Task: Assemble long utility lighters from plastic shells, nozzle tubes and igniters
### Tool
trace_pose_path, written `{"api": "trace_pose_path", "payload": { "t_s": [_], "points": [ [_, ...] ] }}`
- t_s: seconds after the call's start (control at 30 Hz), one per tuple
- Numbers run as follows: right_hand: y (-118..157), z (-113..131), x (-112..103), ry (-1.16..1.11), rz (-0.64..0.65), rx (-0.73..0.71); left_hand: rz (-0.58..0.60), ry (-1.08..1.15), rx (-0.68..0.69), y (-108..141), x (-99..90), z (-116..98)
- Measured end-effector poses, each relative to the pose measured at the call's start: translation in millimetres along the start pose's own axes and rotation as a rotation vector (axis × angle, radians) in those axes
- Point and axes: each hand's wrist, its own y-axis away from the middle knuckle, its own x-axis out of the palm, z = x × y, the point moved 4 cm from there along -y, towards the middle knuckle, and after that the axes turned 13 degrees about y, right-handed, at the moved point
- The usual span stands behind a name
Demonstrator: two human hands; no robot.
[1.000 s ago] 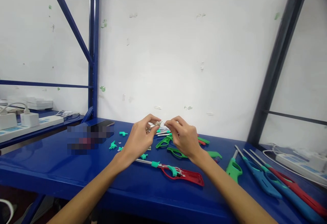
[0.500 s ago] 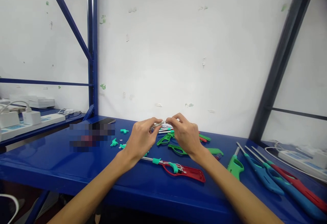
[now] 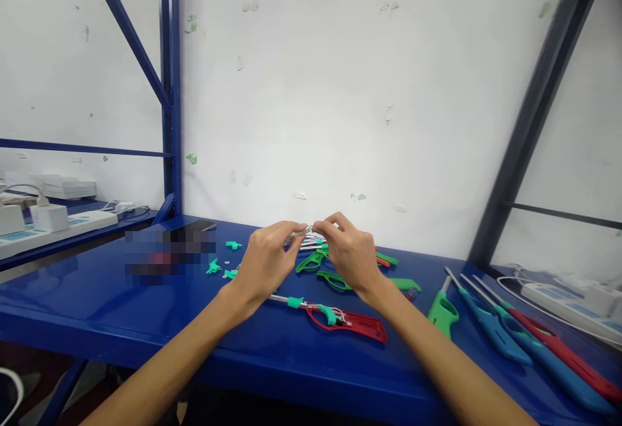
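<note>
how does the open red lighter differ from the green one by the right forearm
The open red lighter shows its inner parts; the green one looks closed. The red lighter's rod points left; the green one's points toward the wall. Both have metal rods and lie on the table.

Tabletop [image 3: 160, 322] looks like glossy, smooth blue-painted metal, red lighter shell [image 3: 364, 327] is plastic, wall [image 3: 291, 102] pretty matt, with rough patches.
</note>
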Motion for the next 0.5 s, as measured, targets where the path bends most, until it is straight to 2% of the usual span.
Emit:
{"api": "trace_pose_path", "payload": {
  "t_s": [0.5],
  "points": [
    [1.8, -2.5, 4.9, 0.001, 0.048, -0.014, 0.01, -0.027, 0.1, 3.5, 6.1, -4.2]
  ]
}}
